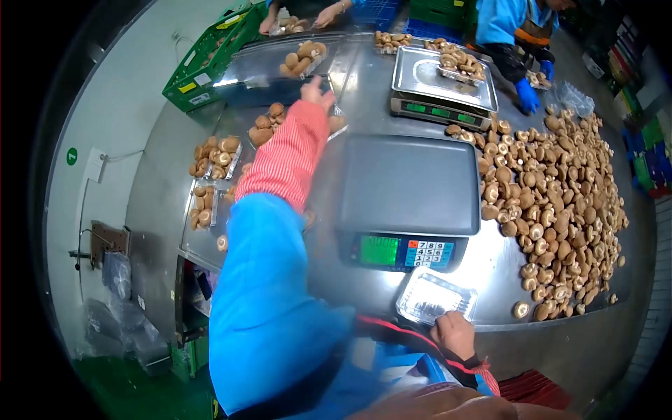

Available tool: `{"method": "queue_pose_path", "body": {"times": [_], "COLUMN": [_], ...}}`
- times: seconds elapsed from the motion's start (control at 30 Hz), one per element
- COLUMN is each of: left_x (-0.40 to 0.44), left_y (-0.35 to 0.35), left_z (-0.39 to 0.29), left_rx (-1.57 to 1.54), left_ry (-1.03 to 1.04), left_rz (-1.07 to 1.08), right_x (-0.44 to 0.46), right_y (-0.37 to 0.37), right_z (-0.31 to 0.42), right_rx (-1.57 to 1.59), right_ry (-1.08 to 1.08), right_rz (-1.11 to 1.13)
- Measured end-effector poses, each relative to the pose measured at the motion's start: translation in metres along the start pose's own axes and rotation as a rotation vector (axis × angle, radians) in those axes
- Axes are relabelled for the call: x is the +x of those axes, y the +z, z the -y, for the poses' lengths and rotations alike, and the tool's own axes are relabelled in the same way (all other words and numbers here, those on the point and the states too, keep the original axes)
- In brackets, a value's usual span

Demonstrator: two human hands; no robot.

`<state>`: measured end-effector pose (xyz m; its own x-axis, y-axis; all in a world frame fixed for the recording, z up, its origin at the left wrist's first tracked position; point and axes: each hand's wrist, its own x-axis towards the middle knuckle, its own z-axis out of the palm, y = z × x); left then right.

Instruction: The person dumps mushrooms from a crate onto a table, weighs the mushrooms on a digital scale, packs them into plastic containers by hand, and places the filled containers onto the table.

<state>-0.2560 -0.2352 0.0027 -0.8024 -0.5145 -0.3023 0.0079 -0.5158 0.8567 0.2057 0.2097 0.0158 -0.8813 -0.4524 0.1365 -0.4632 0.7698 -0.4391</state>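
My left hand (318, 96) is stretched far forward over the steel table, its fingers apart and nothing visible in them. Just beside it, partly hidden by my wrist, is a clear punnet with mushrooms (337, 124). Close to my body, my right hand (455, 334) grips the near edge of an empty clear plastic punnet (435, 297). That punnet lies in front of a digital scale (413, 183) with a bare grey platform and a lit green display. A large heap of brown mushrooms (560, 203) covers the table to the right.
Filled mushroom punnets (215, 155) stand along the left. Ahead is a second scale (442, 80) with a loaded punnet on its tray. A co-worker in blue gloves (526, 96) works at the far right; another person's hands (329, 15) are at the back. A green crate (203, 70) stands far left.
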Motion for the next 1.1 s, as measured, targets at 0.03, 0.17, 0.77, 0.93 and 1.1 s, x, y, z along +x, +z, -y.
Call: {"method": "queue_pose_path", "body": {"times": [0.03,0.17,0.77,0.93,1.1], "left_x": [0.006,-0.116,-0.449,-0.412,-0.517], "left_y": [-0.004,0.014,0.137,0.148,0.158], "left_z": [0.025,0.086,0.204,0.318,0.333], "left_rx": [0.048,-0.189,1.147,1.08,1.04], "left_ry": [-0.071,-0.722,-0.366,0.056,1.055], "left_rz": [0.222,1.057,2.163,2.008,2.207], "right_x": [-0.003,-0.008,-0.1,-0.166,-0.204], "right_y": [-0.003,-0.041,-0.05,-0.041,-0.079], "right_z": [-0.002,-0.011,-0.117,-0.146,-0.157], "right_rx": [-0.007,-0.194,1.598,1.133,0.974], "right_ry": [0.039,0.232,0.797,1.136,1.325], "right_rz": [-0.069,-0.352,-0.157,-0.81,-1.293]}}
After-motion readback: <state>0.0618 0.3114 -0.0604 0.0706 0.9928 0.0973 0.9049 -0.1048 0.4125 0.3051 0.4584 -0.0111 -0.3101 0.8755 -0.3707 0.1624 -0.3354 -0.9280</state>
